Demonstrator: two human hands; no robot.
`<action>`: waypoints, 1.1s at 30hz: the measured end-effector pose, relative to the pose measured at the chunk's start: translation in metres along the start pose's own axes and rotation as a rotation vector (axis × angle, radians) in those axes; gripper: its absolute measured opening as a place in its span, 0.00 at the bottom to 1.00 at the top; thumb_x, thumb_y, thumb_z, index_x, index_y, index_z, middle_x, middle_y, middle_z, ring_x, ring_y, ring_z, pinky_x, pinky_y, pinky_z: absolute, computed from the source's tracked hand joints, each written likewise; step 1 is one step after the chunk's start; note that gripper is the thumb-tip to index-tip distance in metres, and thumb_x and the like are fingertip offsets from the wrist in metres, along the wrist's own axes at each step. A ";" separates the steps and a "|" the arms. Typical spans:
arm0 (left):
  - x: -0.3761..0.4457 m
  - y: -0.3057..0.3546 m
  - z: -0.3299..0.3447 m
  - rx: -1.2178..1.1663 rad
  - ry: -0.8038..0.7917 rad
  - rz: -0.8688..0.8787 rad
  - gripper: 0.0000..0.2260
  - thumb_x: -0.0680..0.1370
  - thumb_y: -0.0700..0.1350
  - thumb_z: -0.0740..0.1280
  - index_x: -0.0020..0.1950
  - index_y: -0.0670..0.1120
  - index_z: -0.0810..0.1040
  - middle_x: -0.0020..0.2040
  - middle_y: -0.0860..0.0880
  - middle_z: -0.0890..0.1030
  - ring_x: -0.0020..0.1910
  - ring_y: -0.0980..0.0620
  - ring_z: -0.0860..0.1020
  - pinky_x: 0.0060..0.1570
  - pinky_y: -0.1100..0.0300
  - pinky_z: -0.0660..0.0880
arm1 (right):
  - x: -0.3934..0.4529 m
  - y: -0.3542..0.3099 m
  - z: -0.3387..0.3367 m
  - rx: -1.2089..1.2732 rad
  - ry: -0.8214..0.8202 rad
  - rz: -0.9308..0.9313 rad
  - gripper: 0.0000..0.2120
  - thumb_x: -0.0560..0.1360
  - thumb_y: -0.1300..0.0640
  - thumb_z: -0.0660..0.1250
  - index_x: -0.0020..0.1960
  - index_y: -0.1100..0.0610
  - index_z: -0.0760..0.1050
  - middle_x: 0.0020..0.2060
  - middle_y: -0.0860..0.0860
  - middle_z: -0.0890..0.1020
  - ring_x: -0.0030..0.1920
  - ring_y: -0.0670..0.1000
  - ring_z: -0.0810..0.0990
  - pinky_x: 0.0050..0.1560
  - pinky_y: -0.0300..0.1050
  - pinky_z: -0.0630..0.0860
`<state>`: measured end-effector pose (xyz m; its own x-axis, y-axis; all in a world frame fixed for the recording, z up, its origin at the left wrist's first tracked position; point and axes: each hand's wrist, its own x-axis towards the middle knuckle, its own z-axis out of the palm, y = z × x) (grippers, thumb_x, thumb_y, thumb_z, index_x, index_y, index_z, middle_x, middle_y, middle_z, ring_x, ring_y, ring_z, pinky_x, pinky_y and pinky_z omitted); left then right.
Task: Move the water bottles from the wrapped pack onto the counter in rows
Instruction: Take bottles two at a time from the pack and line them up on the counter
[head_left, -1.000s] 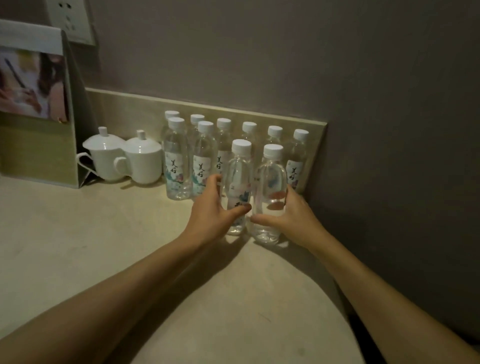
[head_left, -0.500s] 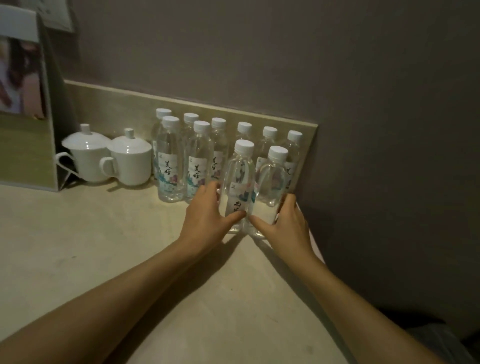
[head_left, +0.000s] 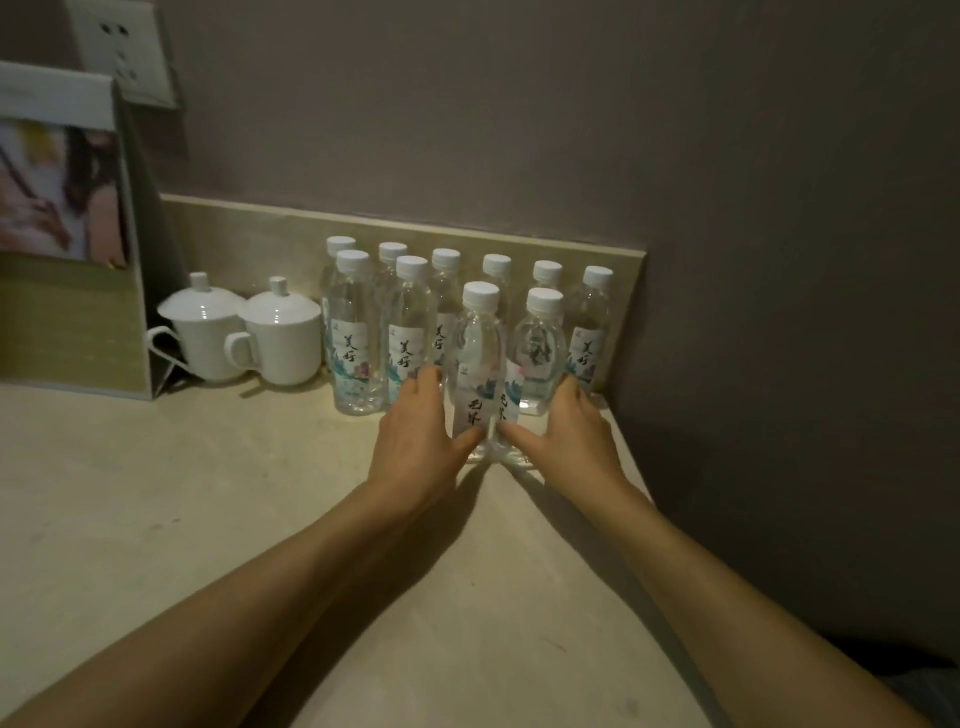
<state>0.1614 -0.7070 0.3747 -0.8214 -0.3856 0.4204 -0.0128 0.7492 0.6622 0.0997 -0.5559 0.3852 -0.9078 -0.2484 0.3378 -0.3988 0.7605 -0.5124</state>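
2 clear plastic white-capped water bottles (head_left: 477, 358), centre frame, are each clasped by the left hand (head_left: 421, 441) and right hand (head_left: 569, 436); if pushed unevenly, neighbouring bottles on the beige counter (head_left: 156, 493) could be toppled.

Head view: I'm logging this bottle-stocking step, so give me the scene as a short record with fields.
surface: beige counter in a wall corner
back row: six capped bottles along the backsplash
second row: two labelled bottles at left
left hand: grips left front bottle
right hand: grips right front bottle
front bottles: upright, side by side
other items: two lidded white cups; stand-up card
wrapped pack: not in view
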 end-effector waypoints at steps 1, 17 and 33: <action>0.001 -0.001 0.000 -0.024 0.004 -0.017 0.28 0.71 0.52 0.77 0.65 0.48 0.69 0.61 0.47 0.77 0.58 0.46 0.78 0.57 0.46 0.78 | 0.002 0.003 -0.001 0.064 -0.019 -0.009 0.36 0.70 0.43 0.73 0.70 0.57 0.61 0.67 0.56 0.75 0.64 0.59 0.76 0.60 0.55 0.77; 0.015 -0.009 0.015 -0.055 0.113 -0.070 0.16 0.73 0.48 0.75 0.53 0.48 0.72 0.50 0.49 0.78 0.48 0.50 0.77 0.49 0.53 0.79 | 0.016 -0.002 0.015 0.186 -0.029 0.041 0.28 0.73 0.46 0.71 0.64 0.56 0.61 0.65 0.55 0.74 0.61 0.58 0.77 0.51 0.48 0.73; 0.027 -0.005 0.013 0.092 0.147 -0.018 0.17 0.74 0.47 0.74 0.59 0.43 0.75 0.55 0.45 0.81 0.53 0.47 0.80 0.53 0.50 0.80 | 0.026 -0.010 0.031 0.106 0.053 0.034 0.27 0.77 0.47 0.67 0.69 0.58 0.62 0.64 0.56 0.72 0.61 0.58 0.75 0.52 0.49 0.74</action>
<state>0.1320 -0.7139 0.3750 -0.7280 -0.4694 0.4997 -0.0850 0.7850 0.6137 0.0758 -0.5889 0.3747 -0.9141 -0.1891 0.3586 -0.3817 0.6996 -0.6040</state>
